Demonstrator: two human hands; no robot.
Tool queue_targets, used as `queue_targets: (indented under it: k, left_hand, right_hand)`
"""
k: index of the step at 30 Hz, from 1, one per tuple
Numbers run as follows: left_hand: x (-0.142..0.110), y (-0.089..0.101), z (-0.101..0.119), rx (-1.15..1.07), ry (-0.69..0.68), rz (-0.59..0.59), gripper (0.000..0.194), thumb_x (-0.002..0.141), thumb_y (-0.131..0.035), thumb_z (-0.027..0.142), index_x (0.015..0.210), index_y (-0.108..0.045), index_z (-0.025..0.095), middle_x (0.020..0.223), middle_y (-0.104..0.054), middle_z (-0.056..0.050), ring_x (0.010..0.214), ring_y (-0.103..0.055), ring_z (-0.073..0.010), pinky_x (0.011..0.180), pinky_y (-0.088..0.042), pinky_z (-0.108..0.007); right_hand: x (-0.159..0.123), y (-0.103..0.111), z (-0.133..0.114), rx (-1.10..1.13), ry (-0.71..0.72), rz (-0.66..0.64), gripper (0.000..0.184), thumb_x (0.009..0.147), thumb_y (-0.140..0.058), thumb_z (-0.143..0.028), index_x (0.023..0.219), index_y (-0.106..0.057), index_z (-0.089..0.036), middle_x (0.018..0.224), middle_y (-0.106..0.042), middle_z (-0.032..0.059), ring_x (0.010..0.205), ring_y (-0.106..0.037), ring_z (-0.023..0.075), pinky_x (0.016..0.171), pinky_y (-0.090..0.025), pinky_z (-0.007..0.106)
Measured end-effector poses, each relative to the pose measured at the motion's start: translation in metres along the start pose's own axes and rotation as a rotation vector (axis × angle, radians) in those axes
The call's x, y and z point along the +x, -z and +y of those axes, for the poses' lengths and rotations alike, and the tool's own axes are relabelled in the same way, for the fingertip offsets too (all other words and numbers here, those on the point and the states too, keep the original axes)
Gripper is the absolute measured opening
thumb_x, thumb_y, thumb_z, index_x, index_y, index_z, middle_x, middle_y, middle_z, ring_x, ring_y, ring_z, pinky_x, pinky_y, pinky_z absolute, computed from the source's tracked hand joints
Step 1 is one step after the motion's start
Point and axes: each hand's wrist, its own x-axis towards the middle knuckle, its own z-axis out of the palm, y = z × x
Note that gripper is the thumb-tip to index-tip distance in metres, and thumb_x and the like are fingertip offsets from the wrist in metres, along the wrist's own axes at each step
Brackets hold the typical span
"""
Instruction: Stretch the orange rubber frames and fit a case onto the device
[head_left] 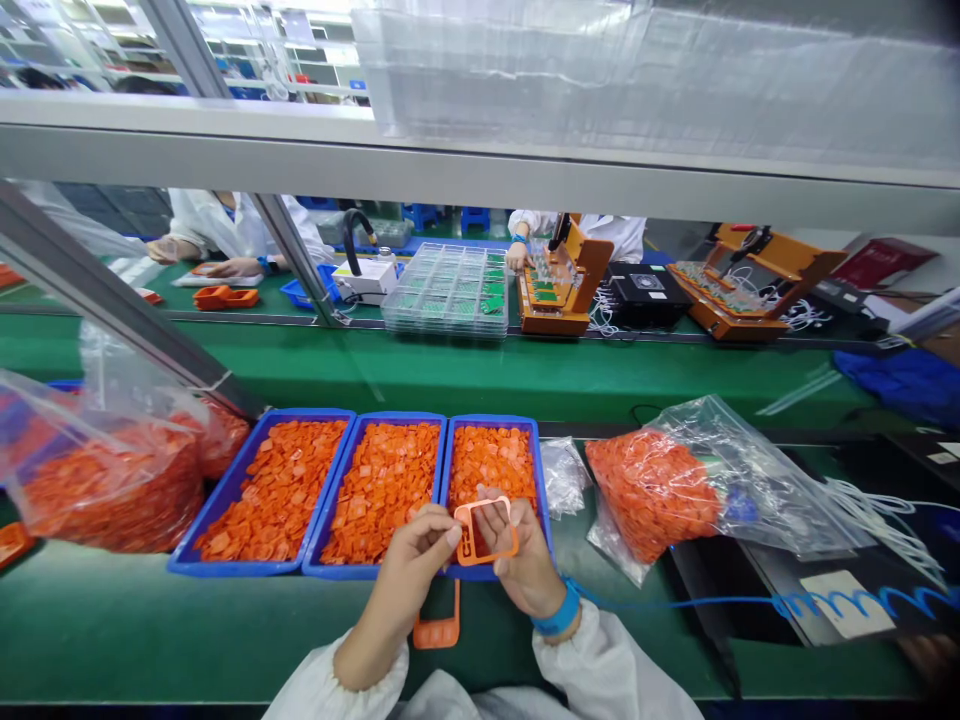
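Observation:
Both my hands hold up one small orange plastic frame (486,531) with an open middle, just above the near edge of the rightmost blue tray (541,480). My left hand (409,565) pinches its left side with thumb and forefinger. My right hand (525,560) grips its right side, fingers curled behind it; a blue wrist strap (559,612) sits on that wrist. A second orange piece (439,625) lies on the green mat under my hands.
Three blue trays (255,566) of small orange parts stand side by side. Clear bags of orange parts lie at left (97,480) and right (660,485). A blue coiled cord (840,603) runs right. Across the belt, other people's hands work at orange fixtures (559,290) and clear trays (450,290).

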Motion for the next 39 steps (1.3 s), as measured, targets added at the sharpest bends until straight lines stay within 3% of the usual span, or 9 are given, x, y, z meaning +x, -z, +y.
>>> queue_targets:
  k: [7, 15, 21, 26, 30, 33, 36, 39]
  left_hand:
    - [-0.005, -0.008, 0.0, -0.07, 0.073, 0.106, 0.045, 0.075, -0.089, 0.057, 0.078, -0.074, 0.015, 0.084, -0.056, 0.0, 0.063, -0.049, -0.0097, 0.056, -0.043, -0.021]
    - [-0.011, -0.01, 0.001, -0.047, 0.039, 0.131, 0.044, 0.079, -0.086, 0.058, 0.077, -0.074, 0.016, 0.087, -0.053, -0.002, 0.071, -0.05, -0.0138, 0.06, -0.044, -0.023]
    - [-0.012, -0.009, -0.005, -0.007, -0.019, 0.209, 0.042, 0.078, -0.087, 0.057, 0.077, -0.076, 0.016, 0.1, -0.059, -0.007, 0.088, -0.059, -0.0204, 0.077, -0.052, -0.03]
    - [-0.013, -0.016, -0.014, -0.012, 0.013, 0.206, 0.042, 0.077, -0.087, 0.058, 0.079, -0.075, 0.017, 0.11, -0.063, -0.009, 0.104, -0.062, -0.0247, 0.092, -0.053, -0.035]
    - [-0.014, -0.026, -0.015, -0.125, 0.04, 0.226, 0.043, 0.078, -0.089, 0.055, 0.098, -0.069, 0.022, 0.099, -0.065, -0.003, 0.086, -0.064, -0.0176, 0.076, -0.055, -0.027]
    - [-0.014, -0.031, -0.01, -0.216, 0.149, 0.133, 0.05, 0.083, -0.083, 0.059, 0.111, -0.062, 0.024, 0.087, -0.066, 0.0, 0.064, -0.061, -0.0138, 0.055, -0.05, -0.023]
    - [-0.013, -0.03, -0.006, -0.199, 0.219, 0.005, 0.047, 0.088, -0.076, 0.063, 0.096, -0.065, 0.019, 0.076, -0.065, 0.0, 0.059, -0.062, -0.0144, 0.051, -0.049, -0.024]
    - [-0.011, -0.025, -0.007, -0.164, 0.204, -0.017, 0.048, 0.086, -0.077, 0.064, 0.087, -0.065, 0.017, 0.07, -0.065, 0.0, 0.058, -0.063, -0.014, 0.054, -0.05, -0.024]
  right_hand:
    - [-0.001, 0.002, 0.004, -0.074, 0.029, -0.008, 0.064, 0.044, -0.109, -0.02, 0.082, -0.059, -0.031, 0.129, -0.077, -0.0019, 0.142, -0.062, 0.0262, 0.131, -0.033, 0.047]
    - [-0.002, 0.003, 0.004, -0.084, 0.029, -0.01, 0.065, 0.043, -0.11, -0.02, 0.079, -0.057, -0.03, 0.129, -0.077, -0.002, 0.139, -0.064, 0.0273, 0.131, -0.033, 0.049]
    - [-0.003, 0.003, 0.005, -0.094, 0.03, -0.006, 0.063, 0.043, -0.109, -0.02, 0.08, -0.059, -0.03, 0.131, -0.076, -0.0022, 0.137, -0.065, 0.0262, 0.131, -0.033, 0.049]
    - [-0.003, 0.006, 0.006, -0.127, 0.041, -0.011, 0.064, 0.044, -0.109, -0.021, 0.079, -0.057, -0.03, 0.131, -0.075, -0.0012, 0.141, -0.062, 0.0264, 0.129, -0.035, 0.046]
    - [-0.003, 0.005, 0.005, -0.134, 0.06, -0.04, 0.062, 0.045, -0.109, -0.021, 0.078, -0.057, -0.029, 0.129, -0.075, -0.0005, 0.136, -0.065, 0.0264, 0.124, -0.042, 0.044]
    - [-0.004, 0.002, 0.004, -0.125, 0.049, -0.061, 0.06, 0.047, -0.108, -0.021, 0.077, -0.056, -0.029, 0.127, -0.075, -0.0006, 0.122, -0.073, 0.026, 0.11, -0.057, 0.044]
    - [-0.005, 0.0, 0.003, -0.127, 0.056, -0.064, 0.057, 0.05, -0.107, -0.019, 0.077, -0.058, -0.029, 0.127, -0.075, 0.0002, 0.118, -0.073, 0.0255, 0.1, -0.062, 0.041]
    - [-0.005, 0.0, 0.004, -0.145, 0.077, -0.081, 0.056, 0.049, -0.107, -0.018, 0.076, -0.059, -0.028, 0.127, -0.074, 0.0011, 0.108, -0.075, 0.0245, 0.093, -0.063, 0.039]
